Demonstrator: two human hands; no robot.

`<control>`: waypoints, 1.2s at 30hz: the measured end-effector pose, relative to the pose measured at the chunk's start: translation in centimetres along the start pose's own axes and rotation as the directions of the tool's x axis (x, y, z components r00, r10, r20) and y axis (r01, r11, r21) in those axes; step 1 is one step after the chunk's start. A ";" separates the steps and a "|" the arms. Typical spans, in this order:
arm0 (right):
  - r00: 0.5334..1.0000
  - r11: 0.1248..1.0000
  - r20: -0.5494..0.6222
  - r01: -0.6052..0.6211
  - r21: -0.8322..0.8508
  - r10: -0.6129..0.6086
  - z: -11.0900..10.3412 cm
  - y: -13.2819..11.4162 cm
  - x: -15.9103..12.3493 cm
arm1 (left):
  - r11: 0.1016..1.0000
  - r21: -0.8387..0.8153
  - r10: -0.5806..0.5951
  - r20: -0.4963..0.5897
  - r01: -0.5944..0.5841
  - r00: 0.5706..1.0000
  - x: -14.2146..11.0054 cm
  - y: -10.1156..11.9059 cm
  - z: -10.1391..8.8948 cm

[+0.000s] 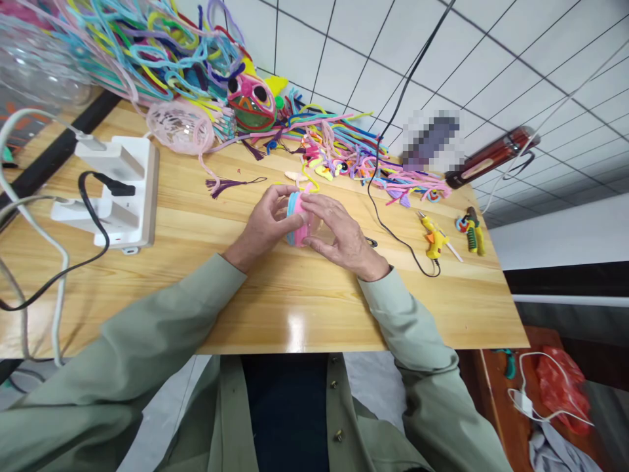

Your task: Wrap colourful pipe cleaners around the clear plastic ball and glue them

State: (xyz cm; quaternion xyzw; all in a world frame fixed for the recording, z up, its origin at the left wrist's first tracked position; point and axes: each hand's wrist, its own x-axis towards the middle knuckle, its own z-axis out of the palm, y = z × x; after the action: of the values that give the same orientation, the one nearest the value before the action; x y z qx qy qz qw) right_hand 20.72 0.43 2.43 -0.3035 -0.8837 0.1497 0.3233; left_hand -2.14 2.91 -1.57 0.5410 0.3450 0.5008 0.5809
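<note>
Between my hands, above the middle of the wooden table, is a round clear plastic container [305, 226] banded in pink and light blue, apparently with fuzzy pipe cleaners. My left hand [272, 219] grips its blue side, thumb across the band. From the other side, my right hand [339, 229] curls its fingers and thumb around the pink edge and clear part. A yellow pipe cleaner [310, 178] and a small pale piece [295, 176] lie just beyond. Part of a dark object [371, 242] shows beside my right wrist. The container's underside is hidden.
Bundles of coloured pipe cleaners [339, 134] line the wall. A decorated bottle [251, 101] and purple tassel [228, 186] lie beyond my left hand. At left is a power strip [147, 196]; at right, a yellow glue gun [433, 237], its cord, pliers [474, 233] and a thermos [494, 157].
</note>
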 end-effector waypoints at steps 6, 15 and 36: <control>0.999 1.000 -0.024 -0.021 0.022 0.022 0.5 0.2 0.0 | 1.000 0.020 0.000 0.008 0.000 1.000 -0.2 0.2 0.1; 0.996 0.996 0.002 -0.085 0.004 0.085 0.4 -0.2 -0.5 | 0.997 0.058 0.056 0.022 -0.057 0.998 -0.3 0.2 0.6; 0.994 0.994 -0.027 -0.110 0.018 0.110 0.6 -0.2 -1.1 | 0.990 0.137 0.025 0.035 -0.030 0.999 -0.8 0.9 0.4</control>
State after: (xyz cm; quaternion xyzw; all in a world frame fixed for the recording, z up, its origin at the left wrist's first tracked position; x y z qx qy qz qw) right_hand 20.89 -0.50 1.56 -0.3510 -0.8598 0.1701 0.3294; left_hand -2.11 1.97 -0.75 0.5929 0.3615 0.4747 0.5408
